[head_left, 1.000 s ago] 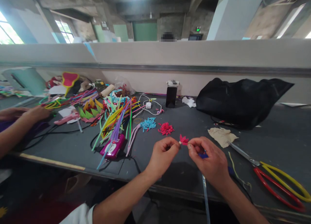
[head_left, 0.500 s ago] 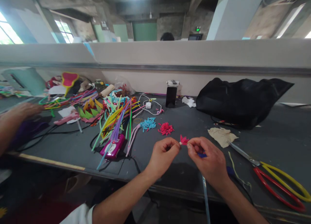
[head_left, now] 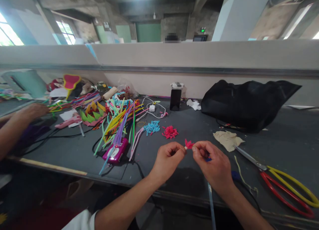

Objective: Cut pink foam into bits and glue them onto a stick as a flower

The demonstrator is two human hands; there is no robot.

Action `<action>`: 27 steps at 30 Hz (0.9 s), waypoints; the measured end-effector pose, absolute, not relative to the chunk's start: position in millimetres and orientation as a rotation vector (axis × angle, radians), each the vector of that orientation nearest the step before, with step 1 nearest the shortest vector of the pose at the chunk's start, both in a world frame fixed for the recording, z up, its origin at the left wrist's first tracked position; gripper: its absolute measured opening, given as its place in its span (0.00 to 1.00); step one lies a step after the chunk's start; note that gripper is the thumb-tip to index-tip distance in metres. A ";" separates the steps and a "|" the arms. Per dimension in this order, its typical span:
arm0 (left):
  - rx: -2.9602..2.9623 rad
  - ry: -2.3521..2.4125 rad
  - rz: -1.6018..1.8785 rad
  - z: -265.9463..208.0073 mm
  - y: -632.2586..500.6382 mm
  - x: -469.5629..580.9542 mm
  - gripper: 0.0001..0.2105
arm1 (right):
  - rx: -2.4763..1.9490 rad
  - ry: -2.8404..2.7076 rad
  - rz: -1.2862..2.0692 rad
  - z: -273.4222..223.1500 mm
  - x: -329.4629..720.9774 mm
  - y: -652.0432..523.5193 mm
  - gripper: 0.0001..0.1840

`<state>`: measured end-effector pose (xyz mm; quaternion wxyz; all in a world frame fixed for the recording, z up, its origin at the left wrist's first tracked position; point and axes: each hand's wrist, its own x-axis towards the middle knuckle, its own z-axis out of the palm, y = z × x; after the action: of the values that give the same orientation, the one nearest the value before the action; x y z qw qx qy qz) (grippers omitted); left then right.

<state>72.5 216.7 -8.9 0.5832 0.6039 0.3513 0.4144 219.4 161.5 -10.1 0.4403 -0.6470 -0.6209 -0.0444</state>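
Between my hands is a small red flower-like piece (head_left: 188, 144) with several pointed petals and a pale stub. My left hand (head_left: 170, 157) pinches the stub between thumb and forefinger. At the flower's right side, my right hand (head_left: 214, 162) is closed with its fingertips on a red petal. Something blue shows under its curled fingers; its shape is mostly hidden. Just beyond the flower lies a pile of small red pieces (head_left: 170, 132), beside a pile of light blue ones (head_left: 152, 127). Large scissors (head_left: 265, 170) with red and yellow handles lie to the right.
Colourful pipe cleaners (head_left: 119, 123) spread over a magenta device (head_left: 116, 152) on the left. A phone (head_left: 175, 99) stands at the back, near a black bag (head_left: 249, 103). A beige cloth (head_left: 227, 140) touches the scissors' tips. Another person's hand (head_left: 36, 112) is at far left.
My hands stay almost in place, with the flower's petals slightly shifted between the fingertips. At far left, the other person's hand has moved a little to the right.
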 end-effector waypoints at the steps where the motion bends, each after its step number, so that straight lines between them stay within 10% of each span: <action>1: 1.409 0.818 0.966 -9.1 216.8 72.6 0.08 | -1.609 -1.537 -0.106 -9.9 219.2 161.6 0.07; 27: 1.039 0.749 0.813 -3.1 217.0 71.8 0.09 | -1.414 -1.485 -0.325 1.9 219.0 155.6 0.04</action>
<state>71.8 217.0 -3.1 0.7259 0.4710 0.3396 0.3687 219.0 155.6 1.9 0.5080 -0.5867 -0.6161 -0.1350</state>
